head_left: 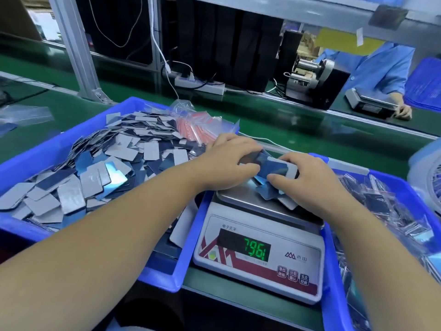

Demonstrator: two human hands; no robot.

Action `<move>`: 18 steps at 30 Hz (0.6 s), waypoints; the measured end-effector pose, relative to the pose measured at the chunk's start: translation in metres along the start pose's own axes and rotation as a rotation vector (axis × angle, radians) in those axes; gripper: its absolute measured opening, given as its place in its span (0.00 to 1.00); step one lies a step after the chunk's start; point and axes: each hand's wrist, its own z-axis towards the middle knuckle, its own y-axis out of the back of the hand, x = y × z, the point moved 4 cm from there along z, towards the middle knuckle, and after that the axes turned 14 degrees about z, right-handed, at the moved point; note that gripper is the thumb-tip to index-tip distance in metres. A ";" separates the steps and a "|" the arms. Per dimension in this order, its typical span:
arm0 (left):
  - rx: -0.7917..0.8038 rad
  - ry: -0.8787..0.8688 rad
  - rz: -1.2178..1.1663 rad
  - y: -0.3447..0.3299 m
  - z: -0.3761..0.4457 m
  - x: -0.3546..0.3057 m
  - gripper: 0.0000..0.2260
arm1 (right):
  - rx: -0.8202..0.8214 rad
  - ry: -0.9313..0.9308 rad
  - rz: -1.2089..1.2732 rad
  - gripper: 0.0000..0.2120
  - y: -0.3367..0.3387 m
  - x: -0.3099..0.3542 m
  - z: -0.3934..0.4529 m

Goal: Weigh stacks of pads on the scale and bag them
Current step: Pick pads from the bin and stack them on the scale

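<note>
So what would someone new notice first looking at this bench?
Probably the green digits on the scale at centre, with both hands, left hand and right hand, holding a stack of pads over its pan. Next, the blue bin at left, heaped with loose pads.

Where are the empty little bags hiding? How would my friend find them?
Find the big blue bin heaped with grey and blue pads. Look at its far right corner, just beyond the left hand. The bags are clear with red strips, unlike anything around them.
</note>
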 end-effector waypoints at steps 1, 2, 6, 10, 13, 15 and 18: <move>-0.005 -0.009 -0.004 0.000 -0.001 -0.001 0.24 | 0.018 -0.002 0.006 0.14 0.000 -0.001 -0.001; -0.009 -0.010 -0.004 0.001 -0.001 0.000 0.23 | 0.026 0.003 0.013 0.18 0.000 -0.002 -0.001; -0.010 0.007 0.031 0.000 -0.001 0.003 0.19 | 0.027 0.057 0.061 0.27 0.001 0.000 -0.005; -0.058 0.007 0.026 0.002 -0.002 0.005 0.12 | -0.006 0.025 0.203 0.15 0.004 -0.001 -0.007; -0.096 0.020 -0.038 0.005 -0.003 0.005 0.08 | -0.080 0.022 0.224 0.05 0.008 -0.002 -0.007; -0.131 0.050 -0.109 0.011 -0.004 0.007 0.07 | -0.134 0.017 0.257 0.04 0.012 -0.002 -0.008; -0.201 0.117 -0.222 0.019 -0.008 0.015 0.07 | -0.179 0.014 0.281 0.07 0.017 -0.003 -0.009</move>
